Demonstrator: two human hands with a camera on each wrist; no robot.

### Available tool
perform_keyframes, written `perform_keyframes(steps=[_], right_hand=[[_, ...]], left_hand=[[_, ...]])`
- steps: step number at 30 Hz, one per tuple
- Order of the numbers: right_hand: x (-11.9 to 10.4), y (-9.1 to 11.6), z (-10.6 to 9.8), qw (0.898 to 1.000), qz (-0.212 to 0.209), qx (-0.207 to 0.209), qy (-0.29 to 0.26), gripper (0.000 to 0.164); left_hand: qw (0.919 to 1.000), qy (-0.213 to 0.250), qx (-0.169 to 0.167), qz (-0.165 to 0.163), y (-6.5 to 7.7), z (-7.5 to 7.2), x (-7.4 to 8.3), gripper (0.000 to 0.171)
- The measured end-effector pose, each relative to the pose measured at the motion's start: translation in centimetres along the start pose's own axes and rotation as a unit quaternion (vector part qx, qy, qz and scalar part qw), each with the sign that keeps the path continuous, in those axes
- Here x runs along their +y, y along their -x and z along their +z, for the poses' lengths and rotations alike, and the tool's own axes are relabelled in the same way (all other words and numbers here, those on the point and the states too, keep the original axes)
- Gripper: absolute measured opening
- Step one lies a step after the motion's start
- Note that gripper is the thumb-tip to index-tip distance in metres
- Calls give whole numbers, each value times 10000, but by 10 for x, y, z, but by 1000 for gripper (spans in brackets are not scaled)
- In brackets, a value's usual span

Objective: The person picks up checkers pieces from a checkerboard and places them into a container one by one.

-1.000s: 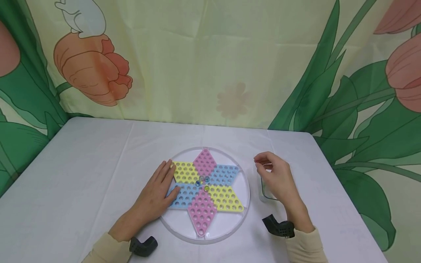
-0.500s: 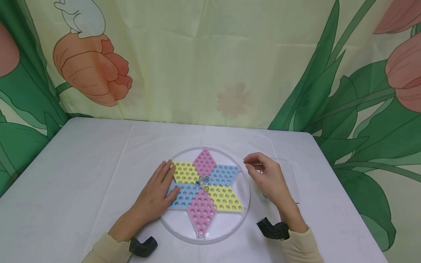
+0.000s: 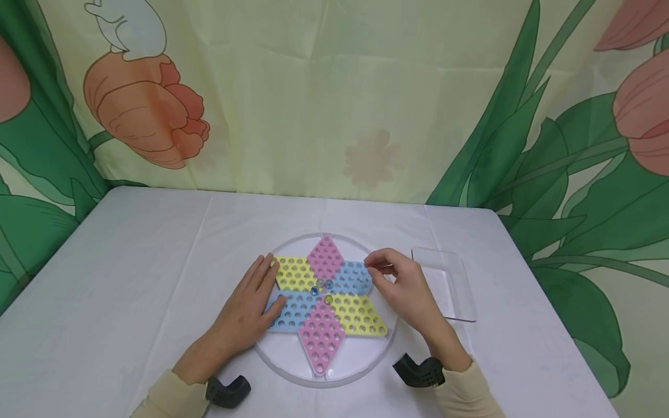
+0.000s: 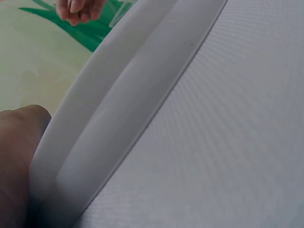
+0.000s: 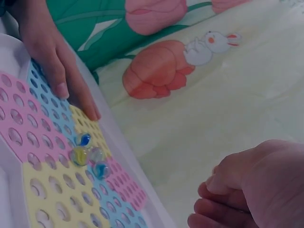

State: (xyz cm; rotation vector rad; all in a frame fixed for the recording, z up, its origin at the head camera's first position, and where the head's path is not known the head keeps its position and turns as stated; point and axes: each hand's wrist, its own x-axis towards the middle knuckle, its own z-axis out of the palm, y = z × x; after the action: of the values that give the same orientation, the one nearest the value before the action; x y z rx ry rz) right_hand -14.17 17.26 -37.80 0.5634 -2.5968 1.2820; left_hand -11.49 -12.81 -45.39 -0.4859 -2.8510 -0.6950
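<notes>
A round white Chinese checkers board [image 3: 355,366] carries a star of pink, yellow and blue perforated sections. Several glass marbles [image 3: 328,299] sit at the star's centre, blue, yellow and clear ones [image 5: 80,156]. My left hand [image 3: 240,313] rests flat on the board's left side, fingers extended over the yellow and blue sections. My right hand [image 3: 405,287] hovers over the board's right edge by the blue section, thumb and index fingertips brought together and the other fingers curled [image 5: 256,190]. I cannot tell whether something small is between those fingertips.
A clear plastic box [image 3: 460,284] stands right of the board, partly behind my right hand and forearm. A white cloth covers the table [image 3: 130,278]. Behind it hangs a printed curtain [image 3: 292,116] with tulips and a rabbit. Black wrist cameras [image 3: 420,371] sit at both wrists.
My right hand has moved left from over the clear box to the board's right edge, uncovering much of the box. The left hand, board and marbles have stayed in place.
</notes>
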Motion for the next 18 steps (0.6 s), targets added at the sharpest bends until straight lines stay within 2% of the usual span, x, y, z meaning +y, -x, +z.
perform_keyframes(steps=[6, 18], right_hand=[[-5, 1, 11, 9996, -213, -157, -113, 13], [-11, 7, 42, 9937, -764, -756, -306, 13]], left_hand=[[10000, -1, -15, 0, 0, 0, 0, 71], [10000, -2, -35, -9, 0, -2, 1, 71]])
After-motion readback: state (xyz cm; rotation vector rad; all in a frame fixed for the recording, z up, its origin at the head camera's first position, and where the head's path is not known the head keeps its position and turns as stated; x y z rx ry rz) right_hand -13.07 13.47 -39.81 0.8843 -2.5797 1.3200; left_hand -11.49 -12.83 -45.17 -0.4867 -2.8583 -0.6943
